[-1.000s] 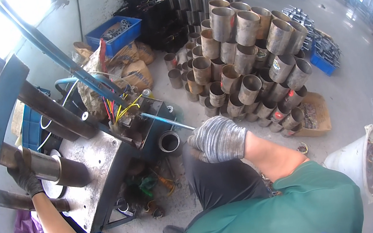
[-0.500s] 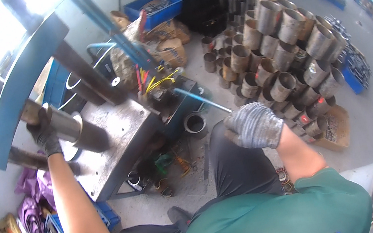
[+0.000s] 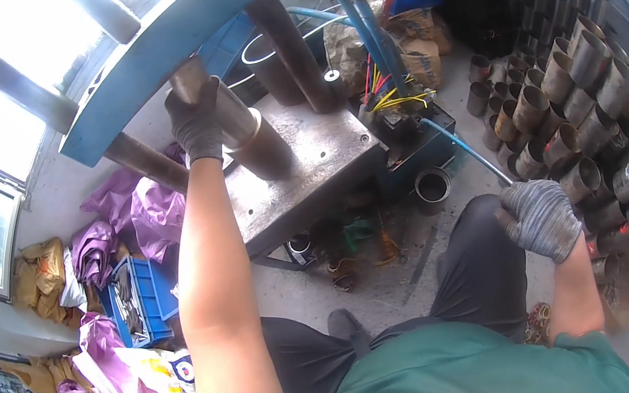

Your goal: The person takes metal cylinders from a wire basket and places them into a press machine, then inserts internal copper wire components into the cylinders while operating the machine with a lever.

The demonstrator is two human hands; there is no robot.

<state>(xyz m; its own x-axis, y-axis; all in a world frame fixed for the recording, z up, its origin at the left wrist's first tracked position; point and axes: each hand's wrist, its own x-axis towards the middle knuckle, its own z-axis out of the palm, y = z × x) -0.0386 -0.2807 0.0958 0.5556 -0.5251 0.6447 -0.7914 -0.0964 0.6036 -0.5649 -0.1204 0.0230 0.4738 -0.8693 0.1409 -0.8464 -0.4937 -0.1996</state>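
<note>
A press with a curved blue crossbeam (image 3: 171, 49) stands over a thick steel table (image 3: 310, 172). Under the beam, a shiny metal sleeve (image 3: 237, 117) sits in line with a darker, wider cylinder (image 3: 266, 153) standing on the table. My left hand (image 3: 197, 125), in a dark grey glove, closes around the upper part of the sleeve; its fingers are partly hidden. My right hand (image 3: 542, 219), in a grey striped glove, is wrapped round the end of a long lever (image 3: 466, 149) with a blue section, which slants up to a unit beside the press.
Rusty metal tubes (image 3: 570, 118) stand stacked at the right. A single short tube (image 3: 432, 186) is on the floor by the table. Blue crates (image 3: 136, 304) and purple bags (image 3: 132, 380) lie at the left. Yellow and red wires (image 3: 389, 95) stick out near the lever's base.
The whole view has turned left, so the press and tubes appear farther right. My left hand stays on the sleeve and my right hand stays on the lever.
</note>
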